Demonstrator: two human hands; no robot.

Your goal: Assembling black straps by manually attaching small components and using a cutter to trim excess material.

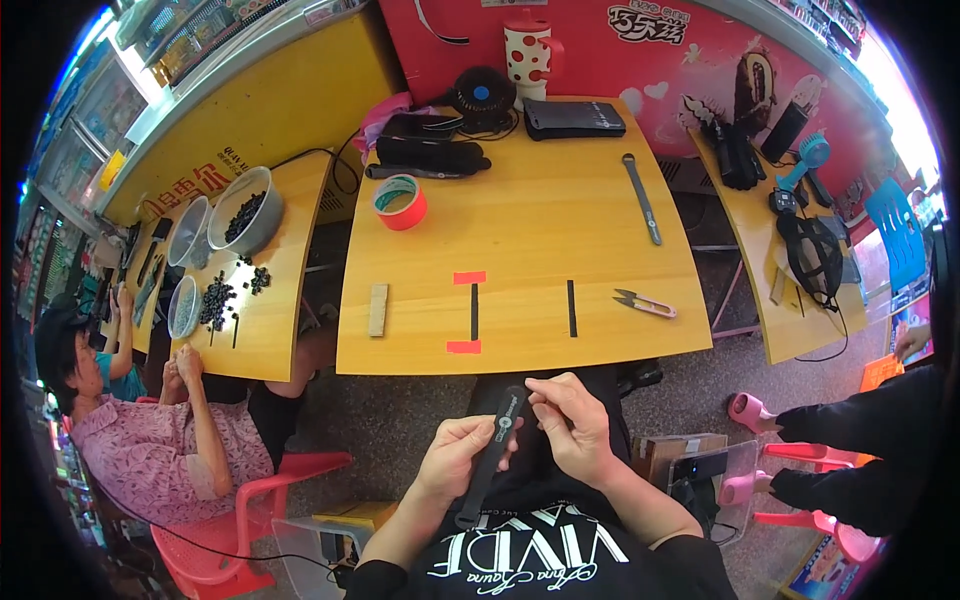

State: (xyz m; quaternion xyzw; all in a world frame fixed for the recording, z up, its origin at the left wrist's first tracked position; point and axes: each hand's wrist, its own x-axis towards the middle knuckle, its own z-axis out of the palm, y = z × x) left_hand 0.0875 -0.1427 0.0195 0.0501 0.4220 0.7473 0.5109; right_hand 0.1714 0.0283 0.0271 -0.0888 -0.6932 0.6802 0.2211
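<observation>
My left hand (462, 455) is closed on a long black strap (488, 455) with a white print, held slanting above my lap. At the strap's upper end, the thumb and forefinger of my right hand (572, 428) are pinched together; what lies right between the fingertips is hard to make out. On the table (520, 225) in front lie two short, narrow black strips, one (474, 318) between two pieces of red tape (469, 278) and the other (572, 308) to its right. Thread snips (645, 304) rest at the right, a small tan block (378, 310) at the left.
A second black strap (642, 198), a red tape roll (400, 203), a black pouch (574, 119), a small fan (482, 95) and a spotted cup (527, 62) occupy the table. A seated person (150, 430) works at a left table with bowls (245, 212). Another person stands at right.
</observation>
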